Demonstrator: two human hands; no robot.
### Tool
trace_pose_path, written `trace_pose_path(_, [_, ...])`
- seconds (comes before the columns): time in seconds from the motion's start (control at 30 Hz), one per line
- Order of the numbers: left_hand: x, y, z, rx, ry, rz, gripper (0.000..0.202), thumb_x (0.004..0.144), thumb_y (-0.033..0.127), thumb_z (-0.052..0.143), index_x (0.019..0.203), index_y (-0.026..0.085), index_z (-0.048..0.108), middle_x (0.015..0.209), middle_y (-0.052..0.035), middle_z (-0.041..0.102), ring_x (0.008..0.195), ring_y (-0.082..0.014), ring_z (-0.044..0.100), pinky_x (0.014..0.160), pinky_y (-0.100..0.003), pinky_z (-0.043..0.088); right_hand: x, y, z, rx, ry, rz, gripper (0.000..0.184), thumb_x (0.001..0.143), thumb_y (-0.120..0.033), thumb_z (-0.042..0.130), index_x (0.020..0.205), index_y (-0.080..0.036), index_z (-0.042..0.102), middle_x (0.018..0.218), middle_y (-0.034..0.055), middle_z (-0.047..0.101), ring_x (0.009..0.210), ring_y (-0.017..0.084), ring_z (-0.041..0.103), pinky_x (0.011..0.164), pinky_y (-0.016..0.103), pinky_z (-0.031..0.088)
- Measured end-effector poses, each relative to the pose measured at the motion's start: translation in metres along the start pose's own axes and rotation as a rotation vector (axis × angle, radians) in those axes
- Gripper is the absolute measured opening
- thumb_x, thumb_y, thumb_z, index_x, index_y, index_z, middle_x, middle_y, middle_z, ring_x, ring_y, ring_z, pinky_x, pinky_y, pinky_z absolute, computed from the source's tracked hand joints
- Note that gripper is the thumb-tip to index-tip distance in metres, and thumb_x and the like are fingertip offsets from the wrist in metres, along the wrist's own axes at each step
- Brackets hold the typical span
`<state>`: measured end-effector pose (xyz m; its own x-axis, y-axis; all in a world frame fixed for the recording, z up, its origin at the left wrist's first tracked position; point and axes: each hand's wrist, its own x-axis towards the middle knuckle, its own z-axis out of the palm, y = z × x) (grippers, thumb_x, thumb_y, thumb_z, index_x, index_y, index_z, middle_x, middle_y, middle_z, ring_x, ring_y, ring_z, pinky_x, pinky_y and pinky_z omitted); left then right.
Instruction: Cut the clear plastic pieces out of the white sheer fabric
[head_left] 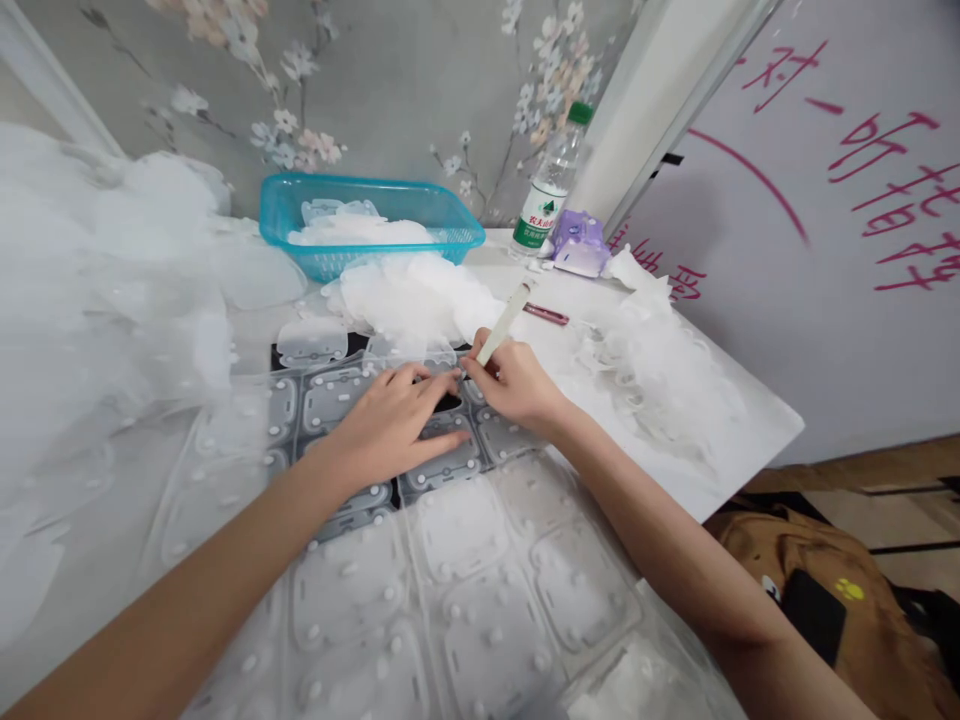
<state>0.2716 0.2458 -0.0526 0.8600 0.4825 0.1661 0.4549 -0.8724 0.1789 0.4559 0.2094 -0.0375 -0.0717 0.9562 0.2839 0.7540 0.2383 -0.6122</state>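
The left hand (394,425) lies open and flat on a clear moulded plastic sheet (457,600), with the fingers a little spread, and it presses the sheet down. It does not grasp anything. The right hand (510,380) is closed around a slim cream tool (504,322), and this tool stands tilted up from the fingers. Its tip is hidden by the fingers, so I cannot tell if it is a craft knife or a pen. The two hands are almost touching, and just beside them is a dark opening (448,403) in the sheet.

The sheet has many rounded square shapes with small white bumps, and it lies over the near edge of a white bench (720,470). More of this clear plastic is heaped at the left side of the view. Behind the hands is a loose pile of white cut plastic pieces (412,300), and another pile (652,370) lies to the right. A teal plastic basket (337,190) holds similar pieces. Near the back of the bench stand a water bottle (551,185) and a purple tissue packet (579,245), and a small dark red pen (546,315) lies in front of them. A brown bag (795,550) is on the floor, below the bench.
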Motion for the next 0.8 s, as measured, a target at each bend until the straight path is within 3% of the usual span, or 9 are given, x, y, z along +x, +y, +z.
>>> trace_pose_path(0.1, [0.002, 0.001, 0.002, -0.003, 0.018, -0.063, 0.053, 0.085, 0.052, 0.048, 0.121, 0.013, 0.051, 0.109, -0.0146, 0.059, 0.108, -0.0294, 0.051, 0.089, -0.043, 0.042, 0.0, -0.002, -0.003, -0.021, -0.028, 0.003, 0.016, 0.082, -0.022, 0.047, 0.068, -0.021, 0.039, 0.053, -0.0035, 0.044, 0.048, 0.012, 0.043, 0.052, 0.024, 0.031])
trace_pose_path(0.3, [0.001, 0.002, 0.003, -0.022, 0.011, -0.095, 0.053, 0.086, 0.051, 0.046, 0.128, 0.02, 0.047, 0.11, -0.0132, 0.056, 0.11, -0.0295, 0.05, 0.09, -0.044, 0.041, -0.002, -0.007, -0.017, 0.0, -0.148, 0.046, 0.014, 0.079, -0.021, 0.049, 0.067, -0.02, 0.042, 0.05, -0.0048, 0.043, 0.047, 0.01, 0.041, 0.05, 0.023, 0.028])
trace_pose_path(0.47, [0.002, 0.003, 0.0, -0.025, -0.022, -0.035, 0.048, 0.089, 0.047, 0.044, 0.131, 0.025, 0.047, 0.128, -0.0073, 0.056, 0.113, -0.0283, 0.046, 0.091, -0.044, 0.04, -0.003, -0.008, -0.026, 0.039, -0.23, 0.05, 0.014, 0.077, -0.02, 0.05, 0.066, -0.02, 0.042, 0.051, -0.0056, 0.041, 0.049, 0.009, 0.038, 0.05, 0.023, 0.027])
trace_pose_path(0.57, [0.003, 0.003, -0.001, 0.002, -0.021, -0.007, 0.043, 0.09, 0.044, 0.044, 0.129, 0.026, 0.05, 0.136, -0.0023, 0.052, 0.111, -0.028, 0.046, 0.09, -0.044, 0.039, -0.004, -0.006, -0.024, 0.052, -0.229, 0.036, 0.015, 0.079, -0.023, 0.05, 0.066, -0.02, 0.042, 0.053, -0.0049, 0.042, 0.051, 0.01, 0.039, 0.051, 0.023, 0.029])
trace_pose_path(0.8, [0.002, -0.001, -0.001, -0.01, 0.001, 0.032, 0.035, 0.088, 0.043, 0.047, 0.115, 0.025, 0.06, 0.131, -0.0025, 0.056, 0.11, -0.0277, 0.047, 0.089, -0.044, 0.041, -0.003, 0.0, -0.012, 0.092, -0.134, -0.032, 0.013, 0.085, -0.026, 0.045, 0.073, -0.021, 0.043, 0.057, -0.0042, 0.046, 0.052, 0.012, 0.043, 0.054, 0.023, 0.032])
